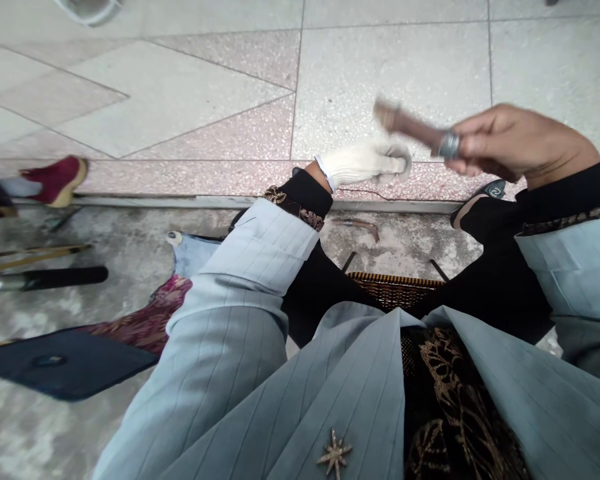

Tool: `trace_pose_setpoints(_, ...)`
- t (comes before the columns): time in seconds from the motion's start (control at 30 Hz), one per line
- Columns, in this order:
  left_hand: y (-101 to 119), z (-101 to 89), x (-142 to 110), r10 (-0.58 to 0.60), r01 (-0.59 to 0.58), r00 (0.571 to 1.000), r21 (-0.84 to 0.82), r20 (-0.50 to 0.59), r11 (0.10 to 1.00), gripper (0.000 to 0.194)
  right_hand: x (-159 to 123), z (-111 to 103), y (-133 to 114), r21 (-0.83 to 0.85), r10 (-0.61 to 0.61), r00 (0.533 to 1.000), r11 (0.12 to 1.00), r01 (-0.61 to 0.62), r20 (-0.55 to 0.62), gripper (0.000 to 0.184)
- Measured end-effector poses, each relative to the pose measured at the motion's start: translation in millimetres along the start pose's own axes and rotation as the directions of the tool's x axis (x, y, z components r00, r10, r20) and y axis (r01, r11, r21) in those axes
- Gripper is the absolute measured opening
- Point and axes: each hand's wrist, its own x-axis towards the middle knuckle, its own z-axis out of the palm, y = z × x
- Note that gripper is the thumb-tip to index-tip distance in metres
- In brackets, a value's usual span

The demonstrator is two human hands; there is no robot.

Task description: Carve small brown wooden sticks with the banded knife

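Note:
My right hand is bare and closed around a brown stick-like tool with a silvery metal band near my fingers. Its far end points left and is smeared by motion, so its exact kind does not show. To the left and slightly lower, my left hand wears a white knitted glove with greyish fingertips. Its fingers are curled together just below the tool, apart from it. Whatever they may hold is hidden.
Between my legs is a woven wicker seat; a small bent brown piece lies on the concrete. A low step edge borders the tiles. At left are another person's red shoe, a black-handled tool and a dark blue flat item.

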Motion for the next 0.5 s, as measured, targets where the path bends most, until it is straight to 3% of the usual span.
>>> trace_pose_setpoints(0.1, 1, 7.1, 3, -0.013, 0.012, 1.000, -0.047, -0.028, 0.999, 0.014, 1, 5, -8, 0.334, 0.068, 0.951, 0.942, 0.038, -0.300, 0.021)
trace_pose_setpoints(0.2, -2, 15.5, 7, -0.042, 0.042, 0.999, -0.018, 0.002, 0.999, 0.013, 11, 10, -4, 0.345, 0.114, 0.898, 0.938, 0.044, -0.424, 0.020)
trace_pose_setpoints(0.27, -3, 19.0, 9, -0.024, 0.023, 0.997, 0.016, 0.074, 1.000, 0.015, 19, 10, 2, 0.188, 0.111, 0.880, 0.982, -0.025, -0.462, 0.018)
trace_pose_setpoints(0.33, -1, 20.3, 7, 0.011, -0.019, 0.990, 0.056, 0.140, 0.998, 0.017, 26, 10, 7, -0.091, 0.109, 0.877, 0.981, -0.171, -0.468, 0.017)
trace_pose_setpoints(0.4, 2, 19.9, 5, 0.040, -0.058, 0.983, 0.099, 0.180, 0.993, 0.018, 32, 9, 11, -0.396, 0.084, 0.900, 0.878, -0.270, -0.427, 0.018)
trace_pose_setpoints(0.5, 8, 17.2, 0, 0.060, -0.090, 0.979, 0.149, 0.194, 0.985, 0.020, 37, 9, 18, -0.672, 0.105, 0.968, 0.702, -0.236, -0.230, 0.031)
